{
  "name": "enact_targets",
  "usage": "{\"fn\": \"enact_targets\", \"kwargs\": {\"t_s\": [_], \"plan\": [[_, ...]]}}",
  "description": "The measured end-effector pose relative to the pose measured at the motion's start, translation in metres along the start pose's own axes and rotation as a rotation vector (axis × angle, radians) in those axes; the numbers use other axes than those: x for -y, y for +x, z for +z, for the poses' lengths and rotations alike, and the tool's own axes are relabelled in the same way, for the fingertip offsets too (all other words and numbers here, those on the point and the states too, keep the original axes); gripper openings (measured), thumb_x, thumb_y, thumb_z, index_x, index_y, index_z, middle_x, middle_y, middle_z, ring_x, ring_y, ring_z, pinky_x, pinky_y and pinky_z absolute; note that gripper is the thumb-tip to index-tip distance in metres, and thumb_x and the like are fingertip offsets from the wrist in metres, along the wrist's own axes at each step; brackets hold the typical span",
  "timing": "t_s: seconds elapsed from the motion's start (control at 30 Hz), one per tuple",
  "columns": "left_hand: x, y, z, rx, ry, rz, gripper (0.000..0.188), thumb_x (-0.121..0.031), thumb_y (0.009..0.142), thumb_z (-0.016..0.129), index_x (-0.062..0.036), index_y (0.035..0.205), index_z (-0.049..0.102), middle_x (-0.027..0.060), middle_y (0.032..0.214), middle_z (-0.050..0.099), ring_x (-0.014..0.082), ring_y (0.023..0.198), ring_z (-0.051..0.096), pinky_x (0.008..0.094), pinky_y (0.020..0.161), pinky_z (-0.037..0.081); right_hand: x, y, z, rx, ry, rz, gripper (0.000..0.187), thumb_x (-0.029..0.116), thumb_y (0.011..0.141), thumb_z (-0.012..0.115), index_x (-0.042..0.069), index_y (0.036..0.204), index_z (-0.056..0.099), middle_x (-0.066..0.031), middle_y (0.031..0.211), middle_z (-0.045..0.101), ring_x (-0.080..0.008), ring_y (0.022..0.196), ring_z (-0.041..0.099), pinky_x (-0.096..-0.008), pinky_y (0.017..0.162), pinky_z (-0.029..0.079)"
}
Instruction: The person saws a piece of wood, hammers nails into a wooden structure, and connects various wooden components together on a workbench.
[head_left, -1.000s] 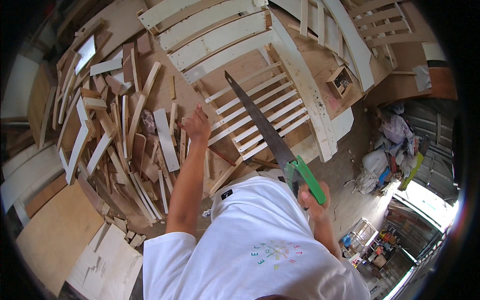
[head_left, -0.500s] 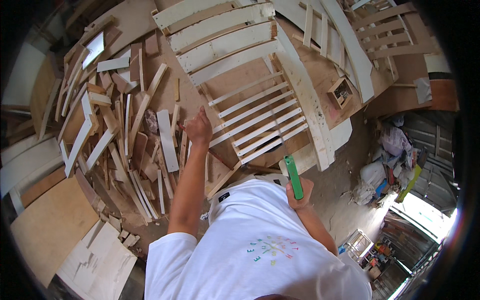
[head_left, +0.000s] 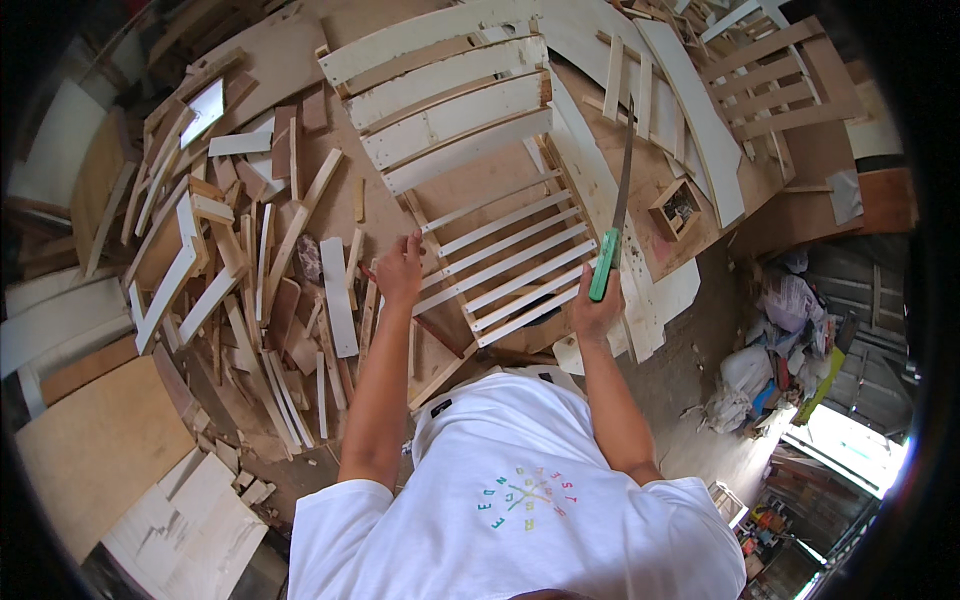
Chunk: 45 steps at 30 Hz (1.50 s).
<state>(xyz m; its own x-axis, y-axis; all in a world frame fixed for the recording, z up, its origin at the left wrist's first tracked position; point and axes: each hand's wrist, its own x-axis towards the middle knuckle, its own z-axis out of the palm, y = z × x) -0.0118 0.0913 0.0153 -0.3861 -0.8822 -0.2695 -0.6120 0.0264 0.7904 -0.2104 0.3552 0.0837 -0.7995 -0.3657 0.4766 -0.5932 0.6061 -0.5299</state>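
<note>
My right hand [head_left: 598,308] is closed round the green handle of a handsaw [head_left: 606,262]. The saw's long, narrow blade points away from me, tilted slightly right, above the curved white board [head_left: 600,170] beside the slatted frame. My left hand [head_left: 398,272] is at the left rail of that wooden slatted frame [head_left: 510,250], its fingers apart and nothing visible in them. White slats cross the frame in a row between two rails. Beyond them stands a part with wider, curved white boards [head_left: 450,120]. Whether my left fingertips touch the rail, I cannot tell.
Loose wood offcuts [head_left: 290,230] lie heaped on the left. A small wooden box [head_left: 676,210] with small bits inside sits right of the frame. Plywood sheets [head_left: 110,450] lean at lower left. Bags and cloth [head_left: 750,360] are piled on the right, near a bright opening.
The saw has swung up and rightward, its blade moving from over the slats to right of the frame. My right hand moved away from my body; my left hand shifted slightly nearer me.
</note>
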Motion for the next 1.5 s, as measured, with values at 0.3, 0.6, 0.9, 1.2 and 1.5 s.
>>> {"fn": "enact_targets", "kwargs": {"t_s": [0.3,0.6,0.9,1.2,1.5], "plan": [[-0.005,0.027,-0.001,0.084,-0.601,-0.362,0.021,-0.013,0.092,0.077,0.0061,0.099,0.071,0.0121,0.085,0.075,0.0159,0.068,0.073,0.0282,0.059,0.062,-0.009,0.006,0.006,0.092,-0.047,0.084,0.025,0.03,0.096,0.072,0.007,0.094,0.061,-0.017,0.077,0.065,-0.0385,0.07,0.066,-0.0463,0.062,0.049],[-0.015,0.019,0.006,-0.013,-0.554,-0.338,0.023,-0.012,0.091,0.078,0.0069,0.102,0.071,0.014,0.089,0.074,0.0216,0.076,0.075,0.0327,0.058,0.066,-0.061,0.054,0.038,0.131,-0.311,0.046,0.023,0.031,0.096,0.07,0.013,0.104,0.058,-0.0158,0.087,0.068,-0.0415,0.077,0.067,-0.0525,0.063,0.051],[-0.015,0.016,0.011,-0.042,-0.575,-0.322,0.023,-0.015,0.094,0.075,0.0068,0.1,0.072,0.0111,0.086,0.073,0.0175,0.074,0.073,0.0323,0.059,0.065,-0.085,0.077,0.015,0.393,-0.413,0.286,0.046,0.008,0.08,0.079,0.012,0.119,0.055,-0.0112,0.125,0.056,-0.0356,0.128,0.05,-0.0471,0.108,0.042],[0.001,0.02,0.013,-0.061,-0.589,-0.331,0.026,-0.019,0.095,0.075,0.005,0.105,0.071,0.0091,0.085,0.075,0.0167,0.075,0.074,0.0287,0.06,0.06,-0.055,-0.065,-0.029,0.543,0.142,-0.192,0.023,0.01,0.079,0.071,0.006,0.101,0.065,-0.0187,0.11,0.064,-0.0379,0.104,0.062,-0.0469,0.091,0.05],[-0.009,-0.057,-0.008,-0.296,0.001,0.247,0.021,-0.021,0.096,0.069,-0.0057,0.108,0.076,0.0156,0.092,0.075,0.0309,0.087,0.072,0.0408,0.08,0.053,-0.025,-0.106,-0.034,0.8,0.033,-0.421,0.049,0.027,0.075,0.079,0.007,0.116,0.063,-0.0194,0.116,0.057,-0.0404,0.11,0.056,-0.0492,0.094,0.049]]}}
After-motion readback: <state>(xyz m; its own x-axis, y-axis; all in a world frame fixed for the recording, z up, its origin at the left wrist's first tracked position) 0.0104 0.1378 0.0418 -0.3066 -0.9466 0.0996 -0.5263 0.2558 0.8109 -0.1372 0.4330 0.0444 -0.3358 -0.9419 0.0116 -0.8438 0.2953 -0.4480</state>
